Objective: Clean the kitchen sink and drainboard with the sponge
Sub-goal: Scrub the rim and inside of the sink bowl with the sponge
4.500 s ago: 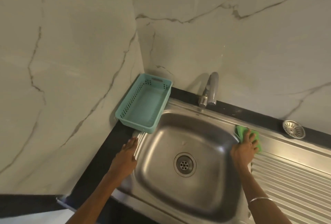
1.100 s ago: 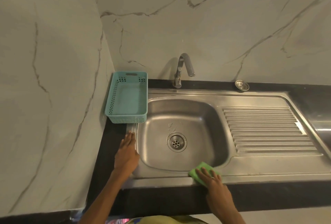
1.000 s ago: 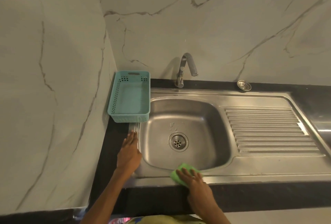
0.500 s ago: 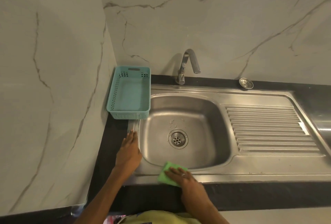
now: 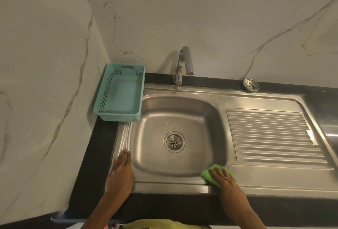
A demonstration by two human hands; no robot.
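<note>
Pressing a bright green sponge (image 5: 207, 172) flat against the near rim of a stainless-steel kitchen sink (image 5: 175, 183), the person's right hand (image 5: 224, 178) keeps its fingers straight on top of it — right at the basin's near right corner, just beside the ribbed steel drainboard (image 5: 270, 133). The left hand (image 5: 120, 170) rests on the sink's left rim, fingers extended and together, holding nothing. A teal perforated plastic basket (image 5: 118, 97) sits in the far left corner; a chrome tap (image 5: 183, 64) and a round steel strainer (image 5: 251, 84) stand on the dark counter — against the marble wall.
</note>
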